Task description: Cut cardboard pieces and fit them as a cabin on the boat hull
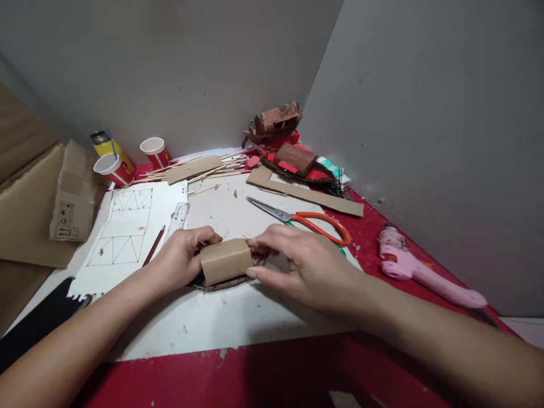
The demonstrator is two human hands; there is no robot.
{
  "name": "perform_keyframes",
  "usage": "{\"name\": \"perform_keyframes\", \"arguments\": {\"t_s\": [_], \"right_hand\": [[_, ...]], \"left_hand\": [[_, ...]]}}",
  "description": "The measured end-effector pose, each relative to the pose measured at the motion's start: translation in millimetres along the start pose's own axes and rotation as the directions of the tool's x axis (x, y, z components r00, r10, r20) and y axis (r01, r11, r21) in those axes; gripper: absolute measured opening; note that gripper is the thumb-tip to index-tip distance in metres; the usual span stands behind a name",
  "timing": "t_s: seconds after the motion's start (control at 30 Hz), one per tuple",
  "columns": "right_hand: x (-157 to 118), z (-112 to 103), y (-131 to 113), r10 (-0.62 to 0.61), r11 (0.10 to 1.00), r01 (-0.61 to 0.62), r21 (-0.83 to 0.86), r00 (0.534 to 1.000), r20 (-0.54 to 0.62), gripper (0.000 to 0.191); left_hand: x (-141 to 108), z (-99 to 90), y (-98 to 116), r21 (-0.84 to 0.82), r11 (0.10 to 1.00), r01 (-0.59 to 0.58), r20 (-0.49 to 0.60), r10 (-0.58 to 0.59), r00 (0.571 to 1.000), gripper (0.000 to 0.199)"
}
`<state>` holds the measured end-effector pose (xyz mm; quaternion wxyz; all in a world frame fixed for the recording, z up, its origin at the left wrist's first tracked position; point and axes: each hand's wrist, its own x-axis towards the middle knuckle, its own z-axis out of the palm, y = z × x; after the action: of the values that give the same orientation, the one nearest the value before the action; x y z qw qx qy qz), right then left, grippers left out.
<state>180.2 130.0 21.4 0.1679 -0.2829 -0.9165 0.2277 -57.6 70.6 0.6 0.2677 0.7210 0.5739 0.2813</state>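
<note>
A small cardboard boat (221,285) with a dark, corrugated edge rests on the white sheet, and a folded piece of tan cardboard (226,262) arches over it like a cabin roof. My left hand (181,255) is closed on the left end of the folded cardboard, its fingertips partly hidden behind it. At the right end, my right hand (297,260) pinches the cardboard between thumb and fingers. Orange-handled scissors (321,222) lie behind my right hand, with their blades pointing left.
Two model boats (274,122) sit at the back. A pink glue gun (429,277) lies at the right. Paper cups (155,152), wooden sticks (204,175), a drawing (127,226) and a cardboard box (76,192) are at the left and back.
</note>
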Motion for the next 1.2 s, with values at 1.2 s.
{"name": "perform_keyframes", "arguments": {"t_s": [1.2], "right_hand": [[11,26,25,-0.351,0.934,0.356,-0.027,0.93,0.113,0.066]], "left_hand": [[3,3.2,-8,0.081,0.996,-0.032,0.013,0.031,0.999,0.024]]}}
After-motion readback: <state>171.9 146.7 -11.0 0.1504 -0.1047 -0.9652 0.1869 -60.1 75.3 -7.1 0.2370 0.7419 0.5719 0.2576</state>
